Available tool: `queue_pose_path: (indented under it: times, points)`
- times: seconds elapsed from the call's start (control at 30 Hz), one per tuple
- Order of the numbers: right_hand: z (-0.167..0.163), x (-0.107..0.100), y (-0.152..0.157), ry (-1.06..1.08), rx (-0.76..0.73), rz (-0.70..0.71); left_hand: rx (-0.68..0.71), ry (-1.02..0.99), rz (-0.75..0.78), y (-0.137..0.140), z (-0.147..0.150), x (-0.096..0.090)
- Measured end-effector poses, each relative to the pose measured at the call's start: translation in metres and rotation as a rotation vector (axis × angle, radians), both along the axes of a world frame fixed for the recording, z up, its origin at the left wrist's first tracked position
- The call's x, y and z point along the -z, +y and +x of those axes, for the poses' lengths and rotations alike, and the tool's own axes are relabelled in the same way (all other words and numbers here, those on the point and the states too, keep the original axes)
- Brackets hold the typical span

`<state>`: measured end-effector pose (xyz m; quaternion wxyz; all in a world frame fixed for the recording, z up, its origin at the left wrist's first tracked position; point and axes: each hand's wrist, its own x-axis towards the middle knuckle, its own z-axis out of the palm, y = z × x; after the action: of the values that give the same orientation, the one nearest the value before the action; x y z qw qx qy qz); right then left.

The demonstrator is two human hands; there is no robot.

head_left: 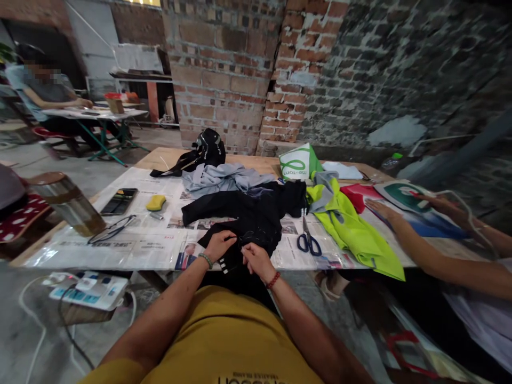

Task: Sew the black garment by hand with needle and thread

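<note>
A black garment (256,210) lies bunched on the newspaper at the table's front edge, part of it hanging over. My left hand (219,245) pinches its dark cloth near the edge. Close beside it, my right hand (256,260) has thumb and forefinger pressed together at the same garment; what sits between those fingertips is too small to make out. Scissors (309,242) with dark blue handles lie to the right of the garment. Behind it is a crumpled grey-blue cloth (224,178), and a neon yellow garment (344,218) drapes over the front edge.
On the left stand a steel flask (68,202), a phone (120,201), glasses (112,229) and a yellow sponge (156,202). A black bag (210,146) and a green-white bag (298,162) are at the back. At right, a co-worker's hands work with an iron (404,195). A power strip (90,290) hangs below.
</note>
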<state>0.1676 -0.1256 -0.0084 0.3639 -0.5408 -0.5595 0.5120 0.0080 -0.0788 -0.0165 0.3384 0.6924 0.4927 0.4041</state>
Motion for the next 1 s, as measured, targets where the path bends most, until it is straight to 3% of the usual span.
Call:
queue_pose_path:
  times: [1.0]
  points:
    - [0.0014, 0.0037, -0.0018, 0.01, -0.016, 0.046, -0.003, 0.042, 0.032, -0.0021, 0.0, -0.0022]
